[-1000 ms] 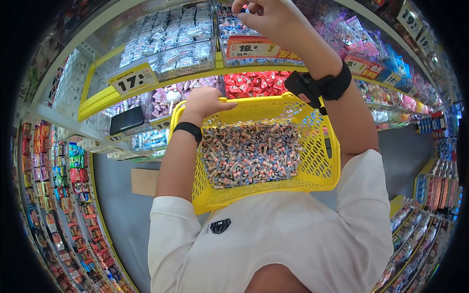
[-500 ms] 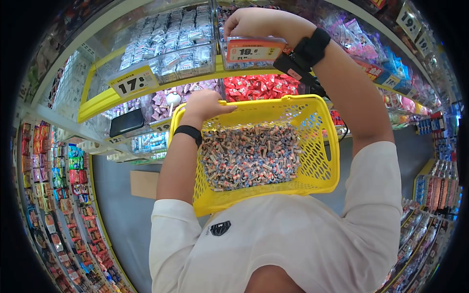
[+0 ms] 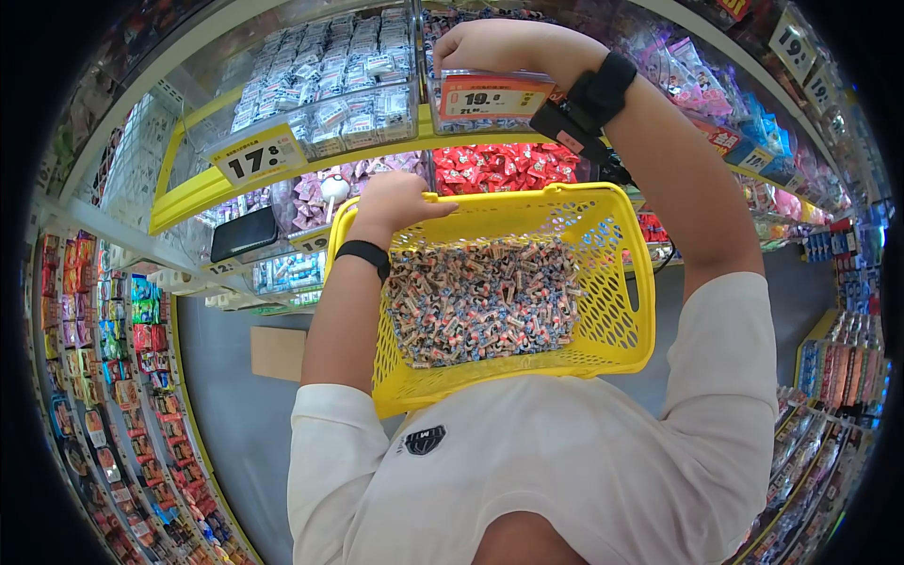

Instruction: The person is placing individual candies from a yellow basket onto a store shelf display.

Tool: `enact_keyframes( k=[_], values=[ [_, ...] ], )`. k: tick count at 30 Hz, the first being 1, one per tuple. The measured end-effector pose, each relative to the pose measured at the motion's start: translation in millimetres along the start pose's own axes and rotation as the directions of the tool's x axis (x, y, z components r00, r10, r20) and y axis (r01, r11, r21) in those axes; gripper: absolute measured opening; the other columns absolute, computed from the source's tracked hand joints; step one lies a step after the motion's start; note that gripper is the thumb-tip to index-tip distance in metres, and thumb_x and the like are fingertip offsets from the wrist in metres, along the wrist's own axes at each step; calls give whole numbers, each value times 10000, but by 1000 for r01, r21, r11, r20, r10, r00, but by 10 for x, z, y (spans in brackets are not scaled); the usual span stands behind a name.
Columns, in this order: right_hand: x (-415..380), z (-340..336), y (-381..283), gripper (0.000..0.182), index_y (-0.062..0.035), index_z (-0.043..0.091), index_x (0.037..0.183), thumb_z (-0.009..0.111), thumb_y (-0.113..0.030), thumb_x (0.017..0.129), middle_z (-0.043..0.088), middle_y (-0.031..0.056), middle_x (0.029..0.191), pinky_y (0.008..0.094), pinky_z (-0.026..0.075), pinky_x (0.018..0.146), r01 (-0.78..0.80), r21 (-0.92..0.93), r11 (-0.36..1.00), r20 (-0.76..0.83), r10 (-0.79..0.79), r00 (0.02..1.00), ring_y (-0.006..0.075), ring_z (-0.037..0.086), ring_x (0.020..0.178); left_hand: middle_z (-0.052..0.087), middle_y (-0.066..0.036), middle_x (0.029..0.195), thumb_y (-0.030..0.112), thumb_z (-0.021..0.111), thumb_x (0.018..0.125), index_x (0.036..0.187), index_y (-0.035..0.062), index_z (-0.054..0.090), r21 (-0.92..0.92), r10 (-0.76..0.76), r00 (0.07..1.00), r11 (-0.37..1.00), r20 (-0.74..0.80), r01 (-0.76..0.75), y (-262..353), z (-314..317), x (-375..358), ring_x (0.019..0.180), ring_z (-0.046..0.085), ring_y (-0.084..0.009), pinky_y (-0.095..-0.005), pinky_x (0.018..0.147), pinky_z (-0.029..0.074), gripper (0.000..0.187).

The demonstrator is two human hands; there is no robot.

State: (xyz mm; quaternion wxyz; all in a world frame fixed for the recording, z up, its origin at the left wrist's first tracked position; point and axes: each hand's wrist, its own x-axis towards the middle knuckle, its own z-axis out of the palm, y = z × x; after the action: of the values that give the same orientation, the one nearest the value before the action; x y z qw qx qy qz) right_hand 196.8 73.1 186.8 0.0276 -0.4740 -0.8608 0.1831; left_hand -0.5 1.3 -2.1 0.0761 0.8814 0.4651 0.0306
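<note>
A yellow plastic basket [image 3: 643,273] sits against my front, with a deep layer of small wrapped candies [image 3: 480,301] inside. My left hand [image 3: 400,200] is closed over its far left rim, the thumb lying along the edge. Up at the shelf, my right hand [image 3: 466,49] dips over the front of a clear bin, behind an orange-and-white price tag [image 3: 494,98] reading 19.8. Its fingers curl downward; the tips are hidden, and I cannot see what is in them. Similar small wrapped candies [image 3: 480,21] show in that bin.
Left of that bin is one of white-wrapped sweets [image 3: 325,71] tagged 17.8. Red-wrapped candies [image 3: 504,168] lie on the shelf below. A black phone [image 3: 245,235] rests at the lower shelf's edge. A cardboard piece [image 3: 278,353] is on the floor; snack racks [image 3: 118,377] line the left.
Almost nothing differs. My right forearm and elbow have shifted very slightly to the right, and the hand stays at the same bin. My left hand and the basket have not moved.
</note>
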Motion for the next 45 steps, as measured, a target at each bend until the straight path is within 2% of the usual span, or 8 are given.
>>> enact_keyframes(
  k=[8,11,15,22,26,27,33,45],
  values=[
    [12,0,120,214,-68,674,1013,596,-243,918,661,45,824,317,485,708,39,7,999,-90,-38,995,143,591,722,660,-121,660,763,605,713,699,77,729,-2,3,1000,1000,-11,-4,4,-10,-12,653,658,-303,-422,623,519,697],
    [-171,-145,-40,173,-16,691,849,606,-164,818,706,158,806,378,520,693,-13,219,976,-166,50,985,268,675,748,662,-121,664,764,604,713,700,78,729,-4,-2,1000,1000,-2,2,12,-23,-14,658,660,-300,-422,626,519,697],
    [-491,-100,-97,187,-6,669,852,609,-183,850,653,132,707,372,498,633,263,-69,962,-542,-257,800,233,614,642,665,-121,670,766,601,714,705,79,731,7,-3,1000,1000,1,3,8,-19,-16,667,663,-299,-420,631,521,700],
    [-1069,202,-348,89,-22,620,952,644,-95,905,577,33,744,243,422,560,376,-1,927,-622,-295,726,116,512,594,677,-121,696,766,600,717,726,82,735,4,-11,1000,1000,24,11,15,-17,-4,682,668,-300,-422,643,525,697],
    [-1332,501,-515,96,-26,588,874,651,-96,893,555,60,725,288,438,569,430,57,901,-551,-330,766,154,538,620,679,-124,703,765,602,720,729,84,737,2,1,1000,1000,-1,-1,-13,33,10,686,670,-300,-425,649,527,694],
    [-1342,616,-525,152,-46,588,872,645,-186,886,576,116,727,387,468,618,420,72,905,-512,-328,794,301,596,684,677,-124,697,765,602,721,723,83,735,-12,14,1000,1000,-26,-15,-35,72,17,679,669,-300,-424,644,526,695],
    [-1225,1606,-358,152,-68,651,914,623,-213,877,643,129,816,431,493,686,149,247,957,-2,-153,988,323,640,780,663,-131,675,759,600,729,699,72,720,8,17,999,1000,-30,-17,-32,53,15,657,658,-310,-433,629,517,698],
    [-1106,3252,149,203,-75,673,898,581,-247,840,653,138,769,487,496,694,-149,225,963,225,97,970,324,647,771,666,-144,698,735,601,745,716,63,719,-16,-8,1000,1000,19,8,-1,1,-3,677,651,-328,-451,637,502,683]
  ],
)
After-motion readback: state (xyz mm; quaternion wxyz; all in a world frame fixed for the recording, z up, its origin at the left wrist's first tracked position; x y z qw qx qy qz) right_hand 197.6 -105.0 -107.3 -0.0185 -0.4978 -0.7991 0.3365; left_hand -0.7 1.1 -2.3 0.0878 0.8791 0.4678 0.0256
